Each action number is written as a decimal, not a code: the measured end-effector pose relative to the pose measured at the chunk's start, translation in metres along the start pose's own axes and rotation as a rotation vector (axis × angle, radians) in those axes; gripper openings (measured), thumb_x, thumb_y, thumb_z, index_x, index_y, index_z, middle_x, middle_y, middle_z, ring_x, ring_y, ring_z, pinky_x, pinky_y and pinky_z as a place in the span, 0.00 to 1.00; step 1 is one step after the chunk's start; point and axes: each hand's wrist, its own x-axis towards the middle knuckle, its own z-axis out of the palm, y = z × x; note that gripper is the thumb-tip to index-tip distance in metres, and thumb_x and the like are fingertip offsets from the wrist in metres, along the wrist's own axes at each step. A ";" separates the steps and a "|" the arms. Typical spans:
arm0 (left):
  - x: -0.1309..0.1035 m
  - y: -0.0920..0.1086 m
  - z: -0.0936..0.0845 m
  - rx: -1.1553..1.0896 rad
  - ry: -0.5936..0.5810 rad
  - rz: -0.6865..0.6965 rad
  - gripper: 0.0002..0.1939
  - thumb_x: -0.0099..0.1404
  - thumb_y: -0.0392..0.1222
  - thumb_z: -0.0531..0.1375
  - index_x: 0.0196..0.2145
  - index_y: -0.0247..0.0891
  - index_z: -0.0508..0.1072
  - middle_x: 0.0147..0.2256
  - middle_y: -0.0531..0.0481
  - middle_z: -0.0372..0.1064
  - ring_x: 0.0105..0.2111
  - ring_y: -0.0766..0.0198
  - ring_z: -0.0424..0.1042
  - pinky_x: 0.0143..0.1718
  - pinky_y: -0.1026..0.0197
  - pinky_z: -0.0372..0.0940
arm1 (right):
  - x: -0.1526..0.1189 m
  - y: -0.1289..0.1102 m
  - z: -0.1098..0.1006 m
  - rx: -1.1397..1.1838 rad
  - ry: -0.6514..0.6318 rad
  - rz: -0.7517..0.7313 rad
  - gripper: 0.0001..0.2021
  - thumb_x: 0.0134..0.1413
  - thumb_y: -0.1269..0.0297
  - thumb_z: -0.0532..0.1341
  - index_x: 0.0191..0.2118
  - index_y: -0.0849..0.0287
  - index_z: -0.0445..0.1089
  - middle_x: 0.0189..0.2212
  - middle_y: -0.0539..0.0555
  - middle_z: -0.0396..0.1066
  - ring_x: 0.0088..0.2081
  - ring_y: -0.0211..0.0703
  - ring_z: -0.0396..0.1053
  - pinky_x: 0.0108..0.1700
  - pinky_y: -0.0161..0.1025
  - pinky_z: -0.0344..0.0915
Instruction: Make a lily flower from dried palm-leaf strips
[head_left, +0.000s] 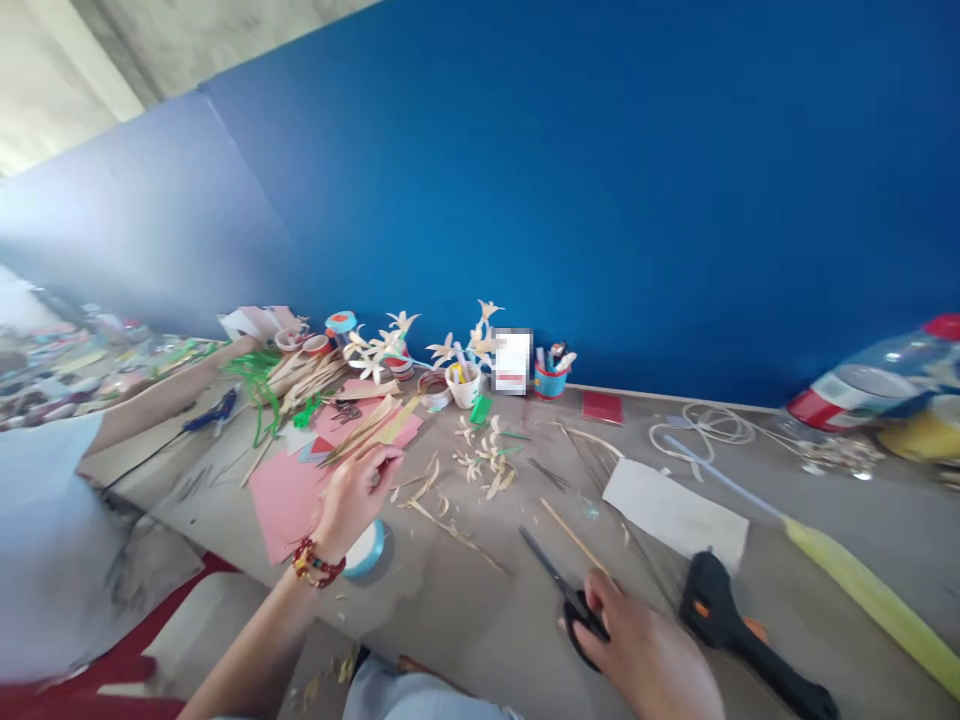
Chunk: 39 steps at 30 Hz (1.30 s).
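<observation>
My right hand [626, 630] is at the front of the table with its fingers through the black handles of a pair of scissors [553, 570], whose blades point away and to the left. A thin wooden stick [574, 535] lies just beyond those fingers. My left hand [351, 500], with a beaded bracelet at the wrist, is raised with its fingers curled into a pinch; whatever they hold is hidden. Below it a round blue-rimmed roll [365, 550] is partly covered. Curled pale strips [435, 500] and a bunch of cream flowers [491, 455] lie between the hands.
Pink paper [277, 500] lies left, near another person's arm [172, 390]. Cups of flowers [463, 385] and pens [551, 378] stand by the blue wall. At right are white card [675, 510], a black glue gun [716, 605], a yellow wrapped stem [870, 590] and a bottle [892, 360].
</observation>
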 end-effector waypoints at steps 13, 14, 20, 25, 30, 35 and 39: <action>-0.061 0.011 0.027 0.110 -0.378 0.019 0.11 0.67 0.35 0.55 0.42 0.43 0.75 0.42 0.46 0.72 0.44 0.55 0.69 0.46 0.54 0.64 | 0.012 0.023 0.002 0.193 -0.101 -0.057 0.06 0.43 0.59 0.61 0.31 0.48 0.66 0.22 0.48 0.75 0.25 0.49 0.78 0.24 0.36 0.66; -0.056 0.012 0.032 0.123 -0.388 0.020 0.11 0.67 0.35 0.54 0.42 0.42 0.75 0.43 0.45 0.72 0.44 0.54 0.68 0.46 0.53 0.63 | 0.009 0.022 0.001 0.185 -0.077 -0.057 0.07 0.44 0.59 0.61 0.33 0.48 0.67 0.23 0.48 0.76 0.26 0.49 0.78 0.25 0.37 0.67; -0.034 0.008 0.038 -0.021 -0.437 0.060 0.12 0.68 0.34 0.53 0.33 0.39 0.76 0.39 0.44 0.72 0.42 0.55 0.68 0.47 0.54 0.62 | -0.006 0.016 -0.006 0.188 0.079 -0.053 0.09 0.52 0.54 0.61 0.36 0.49 0.70 0.26 0.49 0.76 0.22 0.44 0.75 0.22 0.34 0.65; -0.031 0.025 0.028 -0.246 -0.535 0.067 0.10 0.69 0.40 0.55 0.34 0.38 0.75 0.32 0.50 0.74 0.32 0.65 0.71 0.35 0.65 0.65 | -0.001 -0.031 -0.022 0.484 0.066 -0.047 0.11 0.58 0.52 0.59 0.34 0.53 0.72 0.25 0.50 0.73 0.23 0.40 0.69 0.24 0.32 0.63; -0.039 0.063 0.034 -0.713 -0.677 -0.111 0.09 0.65 0.44 0.59 0.32 0.35 0.75 0.28 0.51 0.71 0.28 0.67 0.67 0.32 0.66 0.61 | 0.019 -0.095 -0.024 1.140 -0.120 -0.007 0.17 0.55 0.47 0.62 0.37 0.58 0.72 0.25 0.48 0.68 0.22 0.36 0.63 0.22 0.31 0.61; -0.055 0.078 0.044 -0.969 -0.733 -0.275 0.11 0.60 0.46 0.64 0.30 0.35 0.73 0.26 0.53 0.68 0.26 0.68 0.65 0.31 0.65 0.59 | 0.022 -0.105 -0.022 1.357 0.024 0.101 0.19 0.53 0.48 0.65 0.25 0.59 0.65 0.20 0.46 0.65 0.18 0.31 0.58 0.21 0.30 0.57; -0.066 0.077 0.040 -1.115 -0.758 -0.335 0.14 0.61 0.50 0.64 0.31 0.34 0.74 0.28 0.49 0.72 0.30 0.65 0.69 0.37 0.63 0.61 | 0.012 -0.096 -0.026 1.406 0.066 0.150 0.19 0.53 0.49 0.66 0.24 0.58 0.64 0.19 0.44 0.63 0.18 0.30 0.56 0.21 0.30 0.55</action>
